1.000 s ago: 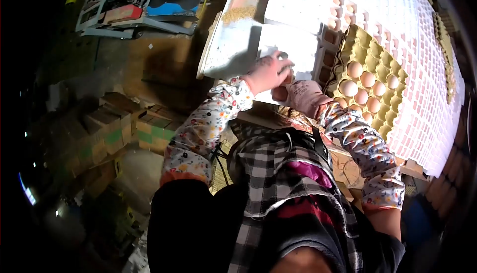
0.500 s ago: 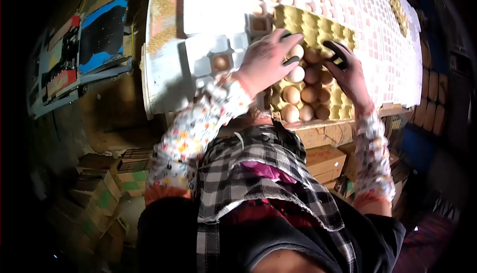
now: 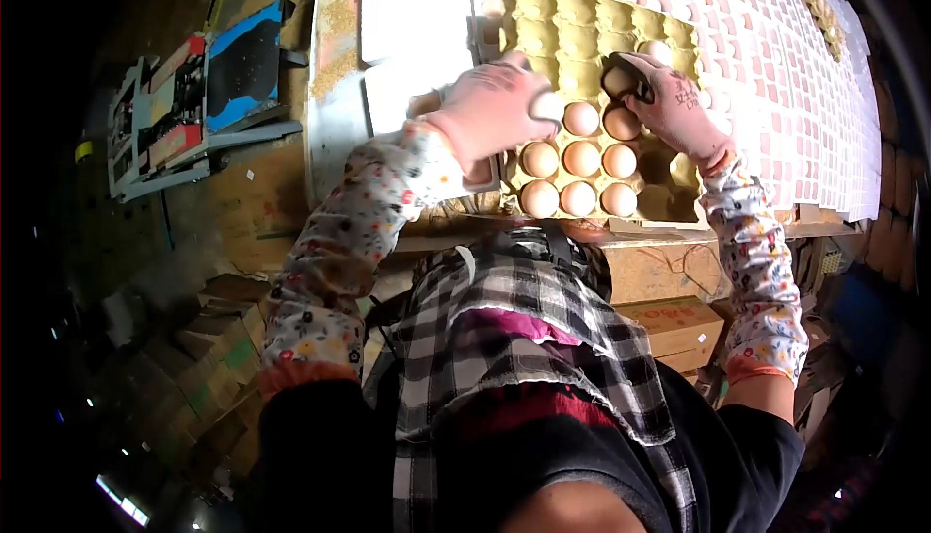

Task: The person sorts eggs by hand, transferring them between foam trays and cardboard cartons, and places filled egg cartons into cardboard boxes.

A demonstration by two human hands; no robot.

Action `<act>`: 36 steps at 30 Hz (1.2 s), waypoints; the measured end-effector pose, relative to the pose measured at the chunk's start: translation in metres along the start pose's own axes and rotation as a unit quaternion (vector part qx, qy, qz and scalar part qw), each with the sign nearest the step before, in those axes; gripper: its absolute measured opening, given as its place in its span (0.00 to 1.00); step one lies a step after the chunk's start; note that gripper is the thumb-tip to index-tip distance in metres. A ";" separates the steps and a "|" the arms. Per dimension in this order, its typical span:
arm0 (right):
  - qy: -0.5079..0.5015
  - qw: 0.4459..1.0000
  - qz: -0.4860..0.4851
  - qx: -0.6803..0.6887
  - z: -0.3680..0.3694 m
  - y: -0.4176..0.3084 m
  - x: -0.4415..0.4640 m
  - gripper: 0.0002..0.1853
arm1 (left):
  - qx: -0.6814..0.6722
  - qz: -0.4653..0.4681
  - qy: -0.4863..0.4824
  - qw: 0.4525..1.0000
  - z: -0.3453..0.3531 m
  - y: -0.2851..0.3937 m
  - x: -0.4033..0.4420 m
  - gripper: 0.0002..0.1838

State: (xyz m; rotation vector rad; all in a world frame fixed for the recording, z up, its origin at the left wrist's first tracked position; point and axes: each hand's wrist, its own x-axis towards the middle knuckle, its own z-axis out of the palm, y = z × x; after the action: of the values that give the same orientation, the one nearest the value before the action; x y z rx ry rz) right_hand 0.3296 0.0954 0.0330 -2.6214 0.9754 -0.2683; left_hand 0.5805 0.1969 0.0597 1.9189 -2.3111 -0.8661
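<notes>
A yellow egg tray (image 3: pixel 529 24) lies in front of me, with brown eggs (image 3: pixel 582 159) in rows in its near and middle cups. My left hand (image 3: pixel 495 106), in a pink glove, is over the tray's left side, slightly blurred, its fingers closed around a pale egg (image 3: pixel 546 107). On the right, my right hand (image 3: pixel 676 108), in a pink glove with dark fingers, curls its fingers round a brown egg (image 3: pixel 617 81) at the tray's middle cups. A lighter egg (image 3: pixel 656 51) sits just beyond it. The hands partly hide the eggs they grip.
White trays with many eggs (image 3: pixel 766 96) cover the table's far and right parts. White trays (image 3: pixel 412 9) stand to the left, beside scattered grain (image 3: pixel 337 38). A blue-and-black device (image 3: pixel 244 63) is farther left. Cardboard boxes (image 3: pixel 674 329) stand below the table edge.
The eggs, bunched unevenly before, now sit in straighter rows. My left hand has shifted slightly left over the tray, and my right hand has closed round an egg. The view has moved a little.
</notes>
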 end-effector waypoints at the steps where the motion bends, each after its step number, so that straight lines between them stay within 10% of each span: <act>1: -0.035 0.977 0.089 0.188 -0.007 0.003 -0.003 0.26 | -0.191 -0.015 0.021 0.981 -0.003 -0.004 -0.005 0.29; 4: 0.074 0.776 0.217 0.587 -0.028 -0.002 -0.020 0.24 | -0.659 0.052 0.085 0.745 -0.004 -0.018 -0.020 0.25; 7: -0.024 0.772 0.234 0.591 -0.054 -0.006 -0.037 0.20 | -0.272 0.023 0.044 0.961 -0.015 0.008 -0.004 0.25; 9: -0.050 0.951 0.093 0.292 -0.042 -0.003 -0.033 0.20 | 0.289 0.056 0.003 0.956 0.009 0.032 0.016 0.36; 12: -0.112 0.973 -0.003 -0.203 -0.029 -0.042 -0.025 0.25 | 0.282 0.131 -0.055 0.949 -0.005 0.044 0.023 0.32; 16: -0.137 0.966 -0.043 -0.214 -0.018 -0.035 -0.018 0.23 | -0.054 0.057 0.084 0.993 -0.042 -0.032 -0.038 0.28; 18: -0.104 0.991 -0.003 -0.086 -0.035 -0.043 -0.015 0.24 | 0.002 0.022 0.155 0.988 -0.036 -0.085 -0.093 0.28; 22: -0.149 0.934 0.132 0.298 -0.033 -0.133 0.038 0.22 | 0.243 0.024 -0.053 0.968 0.042 -0.127 -0.141 0.23; 24: -0.194 0.937 0.019 0.289 0.023 -0.157 0.071 0.24 | 0.258 0.050 -0.100 0.960 0.093 -0.138 -0.134 0.21; 28: -0.242 0.948 -0.012 -0.207 0.123 -0.156 0.106 0.26 | 0.076 0.016 0.020 0.997 0.100 -0.155 -0.125 0.21; 29: -0.334 0.924 -0.004 -0.186 0.116 -0.161 0.119 0.28 | 0.008 -0.025 -0.021 0.999 0.083 -0.155 -0.121 0.21; 32: -0.265 0.954 0.091 -0.106 0.119 -0.155 0.125 0.26 | -0.265 -0.074 0.295 0.915 0.103 -0.169 -0.095 0.23; 36: -0.232 0.969 0.053 -0.064 0.148 -0.127 0.143 0.28 | -0.101 -0.140 0.367 0.914 0.126 -0.182 -0.044 0.32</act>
State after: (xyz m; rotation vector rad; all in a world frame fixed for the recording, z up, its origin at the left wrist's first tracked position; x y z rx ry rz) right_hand 0.5550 0.1262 -0.0490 -2.5523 0.9810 0.4321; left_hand 0.7117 0.2706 -0.1085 2.0301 -1.4833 -0.2738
